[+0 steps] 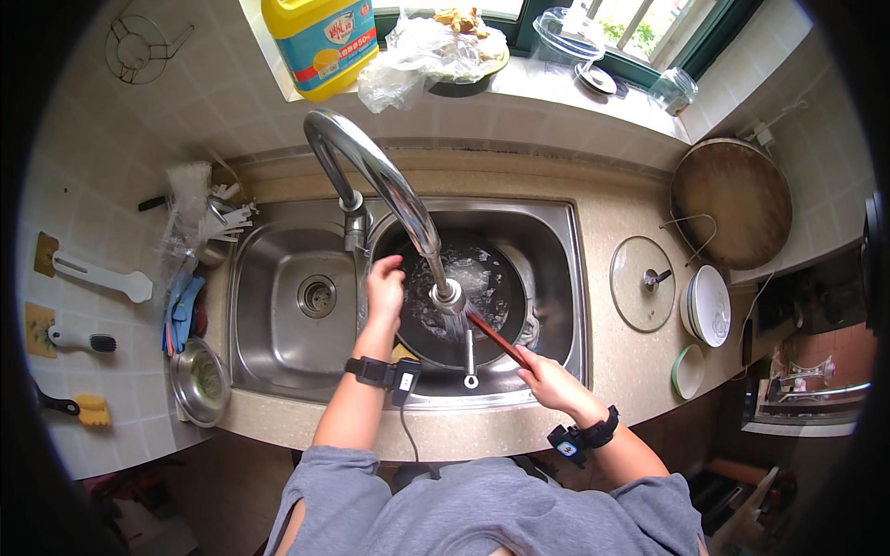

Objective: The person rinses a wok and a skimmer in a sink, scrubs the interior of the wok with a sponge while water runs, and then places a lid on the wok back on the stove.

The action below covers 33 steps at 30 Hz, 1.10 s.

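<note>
A dark round pan [511,299] sits in the right basin of the steel sink [577,278], with water and bubbles in it. Water runs into it from the chrome gooseneck faucet [389,167]. My right hand [556,382] grips a slim reddish-brown stick-like utensil [497,338], its far end by the stream. Beside the pan's left rim, over the basin divider, is my left hand [386,292]; its fingers are partly hidden, so contact is unclear. A metal handle with a ringed end [470,358] points towards me. Something yellow [401,352] shows partly behind my left wrist.
The left basin [278,333] has a drain. A glass lid [641,292], stacked white bowls [710,306] and a green-rimmed bowl [688,372] stand right. A steel bowl [201,382] and blue gloves [183,313] are left. A yellow detergent jug [323,48] stands on the sill.
</note>
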Each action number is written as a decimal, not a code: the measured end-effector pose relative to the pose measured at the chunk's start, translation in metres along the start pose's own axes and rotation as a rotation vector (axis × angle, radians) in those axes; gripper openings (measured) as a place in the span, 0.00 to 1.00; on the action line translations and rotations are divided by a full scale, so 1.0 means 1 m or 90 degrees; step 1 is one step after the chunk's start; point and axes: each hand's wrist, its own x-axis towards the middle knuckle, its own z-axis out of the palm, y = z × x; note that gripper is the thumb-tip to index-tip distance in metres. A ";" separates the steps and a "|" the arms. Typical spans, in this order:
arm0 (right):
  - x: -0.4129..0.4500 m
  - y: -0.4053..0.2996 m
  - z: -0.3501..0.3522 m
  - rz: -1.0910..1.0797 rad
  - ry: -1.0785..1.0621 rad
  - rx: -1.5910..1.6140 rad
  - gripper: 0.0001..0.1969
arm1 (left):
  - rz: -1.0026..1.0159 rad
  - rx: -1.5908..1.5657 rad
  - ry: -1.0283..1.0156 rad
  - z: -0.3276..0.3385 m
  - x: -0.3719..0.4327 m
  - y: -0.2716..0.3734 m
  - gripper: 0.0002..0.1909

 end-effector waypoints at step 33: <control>-0.055 0.046 -0.118 -0.085 0.044 -0.032 0.18 | 0.145 0.348 -0.277 0.000 -0.171 0.012 0.29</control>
